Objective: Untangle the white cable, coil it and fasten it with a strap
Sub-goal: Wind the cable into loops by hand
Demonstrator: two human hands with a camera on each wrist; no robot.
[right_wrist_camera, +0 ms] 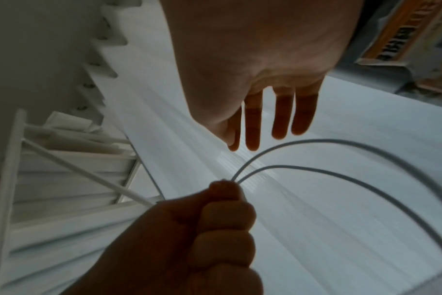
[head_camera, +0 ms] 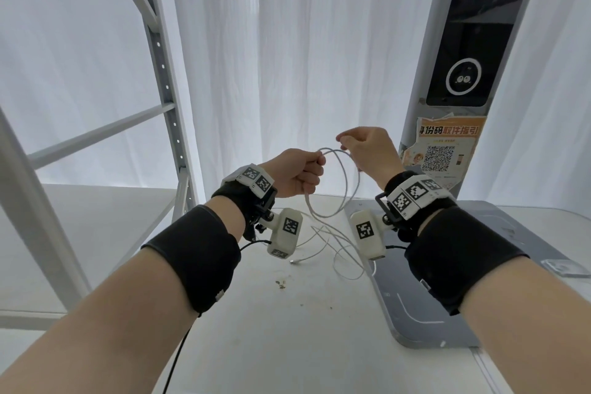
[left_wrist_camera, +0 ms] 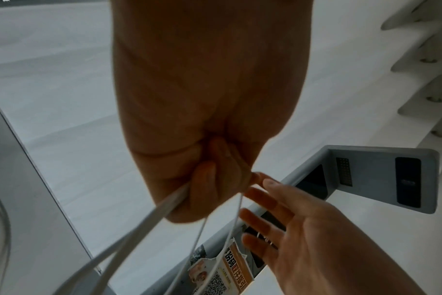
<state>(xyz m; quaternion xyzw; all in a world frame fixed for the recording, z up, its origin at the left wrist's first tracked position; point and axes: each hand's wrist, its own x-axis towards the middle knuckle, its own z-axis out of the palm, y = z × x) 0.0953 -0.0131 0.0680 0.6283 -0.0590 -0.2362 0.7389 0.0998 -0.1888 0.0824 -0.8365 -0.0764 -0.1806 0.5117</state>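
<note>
My left hand (head_camera: 299,174) is a closed fist that grips loops of the white cable (head_camera: 332,192), held up above the table. In the left wrist view the cable (left_wrist_camera: 149,217) leaves the left hand (left_wrist_camera: 207,191) in two strands. My right hand (head_camera: 363,150) is beside it at the top of the loop. Its fingers (right_wrist_camera: 280,119) are straight and spread, and the two cable arcs (right_wrist_camera: 278,166) pass just past them. The rest of the cable (head_camera: 339,253) lies tangled on the white table (head_camera: 287,329), its connector (head_camera: 292,262) near the left wrist camera. No strap is in view.
A grey device base (head_camera: 415,291) lies on the table at the right, under a column with a dark screen (head_camera: 463,57) and an orange QR sticker (head_camera: 444,150). A metal shelf frame (head_camera: 160,73) stands left. Crumbs (head_camera: 281,285) dot the table. White curtains hang behind.
</note>
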